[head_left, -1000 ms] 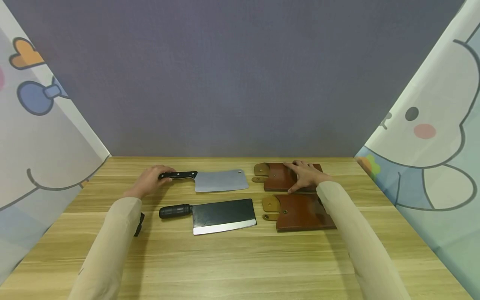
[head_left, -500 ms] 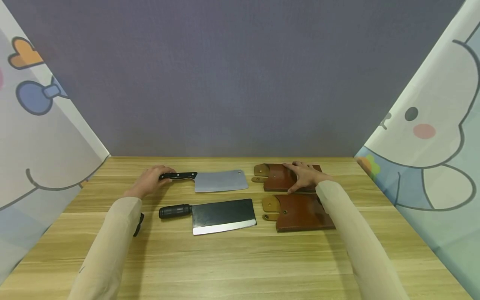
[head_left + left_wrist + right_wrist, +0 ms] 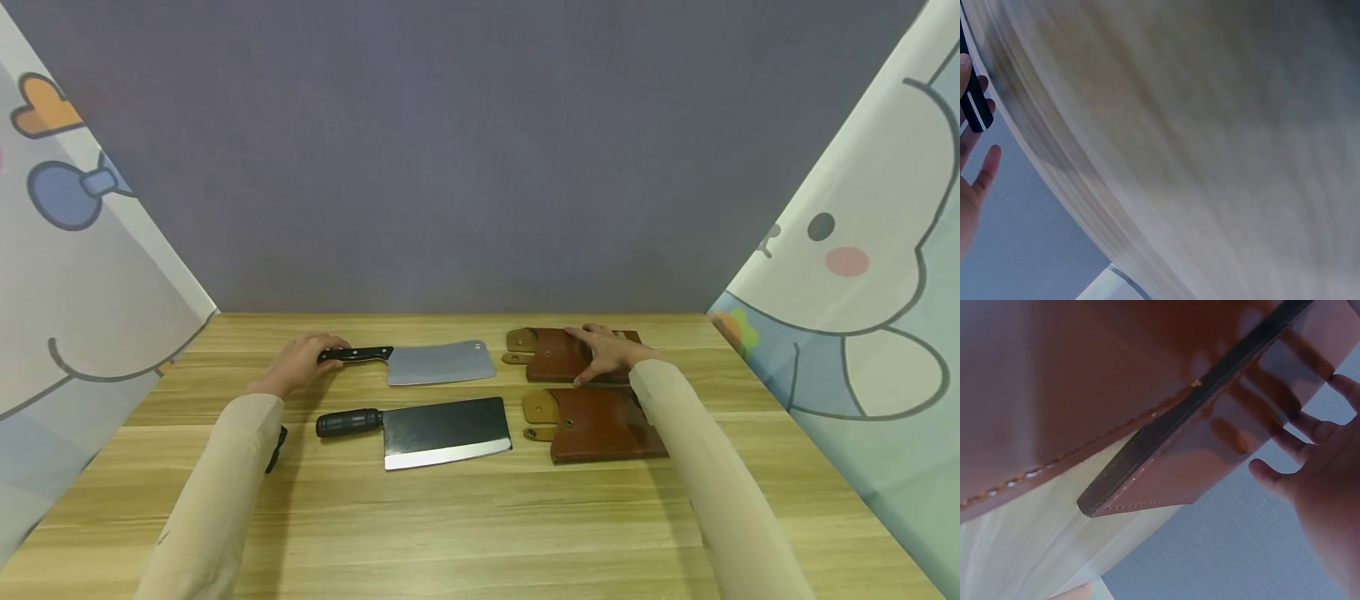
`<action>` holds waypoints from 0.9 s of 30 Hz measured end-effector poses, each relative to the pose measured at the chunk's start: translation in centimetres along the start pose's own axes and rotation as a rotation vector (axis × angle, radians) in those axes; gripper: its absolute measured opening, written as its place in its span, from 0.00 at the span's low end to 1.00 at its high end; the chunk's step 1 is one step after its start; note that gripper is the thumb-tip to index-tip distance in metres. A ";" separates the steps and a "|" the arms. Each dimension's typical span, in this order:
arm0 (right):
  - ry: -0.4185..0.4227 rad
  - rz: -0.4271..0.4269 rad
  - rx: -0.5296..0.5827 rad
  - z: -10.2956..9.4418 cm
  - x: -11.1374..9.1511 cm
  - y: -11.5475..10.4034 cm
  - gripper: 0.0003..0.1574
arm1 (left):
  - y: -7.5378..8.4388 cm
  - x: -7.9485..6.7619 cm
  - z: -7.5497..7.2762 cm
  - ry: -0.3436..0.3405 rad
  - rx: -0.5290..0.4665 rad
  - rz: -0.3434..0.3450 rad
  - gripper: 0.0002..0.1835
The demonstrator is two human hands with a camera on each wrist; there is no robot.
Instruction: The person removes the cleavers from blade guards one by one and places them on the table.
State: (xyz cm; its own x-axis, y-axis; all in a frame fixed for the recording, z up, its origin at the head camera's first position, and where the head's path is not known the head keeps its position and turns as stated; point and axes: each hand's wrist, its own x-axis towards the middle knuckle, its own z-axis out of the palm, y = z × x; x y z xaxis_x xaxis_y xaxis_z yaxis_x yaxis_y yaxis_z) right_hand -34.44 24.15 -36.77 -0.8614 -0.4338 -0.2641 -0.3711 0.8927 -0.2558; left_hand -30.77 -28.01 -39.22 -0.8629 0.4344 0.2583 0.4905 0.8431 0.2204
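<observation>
My left hand [image 3: 298, 364] pinches the butt of the black riveted handle of a silver cleaver [image 3: 441, 363] lying at the back of the table. In the left wrist view the thumb lies on that handle [image 3: 977, 109], with fingers behind it. At the back right, my right hand [image 3: 609, 350] is spread over a brown leather knife sheath [image 3: 551, 354]. Its thumb reaches toward the sheath's front edge. In the right wrist view the fingers [image 3: 1294, 445] look fairly straight at the sheath's far side.
A dark-bladed cleaver [image 3: 447, 427] with a black ribbed handle lies in front of the silver one. A second, larger brown sheath [image 3: 600, 425] lies under my right sleeve. A grey wall [image 3: 465, 167] borders the wooden table's [image 3: 420, 533] back; cartoon-printed panels flank it.
Both hands, the cleavers and the sheaths hold nearly the same places. The head view has shifted very slightly.
</observation>
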 end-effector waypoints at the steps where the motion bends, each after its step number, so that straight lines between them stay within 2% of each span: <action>1: -0.005 0.002 0.007 0.0 0.0 0.0 0.66 | 0.0 0.0 0.0 -0.006 -0.002 -0.005 0.16; 12: -0.034 0.019 0.036 0.0 0.3 0.0 0.65 | 0.1 0.0 0.1 -0.025 -0.004 -0.012 0.16; 27: -0.011 -0.014 0.007 0.1 0.3 0.5 0.65 | 0.3 -0.3 -0.5 -0.062 -0.013 -0.051 0.18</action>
State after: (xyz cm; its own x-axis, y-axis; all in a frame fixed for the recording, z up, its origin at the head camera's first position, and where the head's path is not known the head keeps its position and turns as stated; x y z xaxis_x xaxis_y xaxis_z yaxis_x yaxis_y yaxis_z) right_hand -34.82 24.43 -37.04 -0.8521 -0.4479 -0.2708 -0.3810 0.8855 -0.2659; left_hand -30.30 -28.08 -38.82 -0.8924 0.4102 0.1881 0.4470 0.8606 0.2440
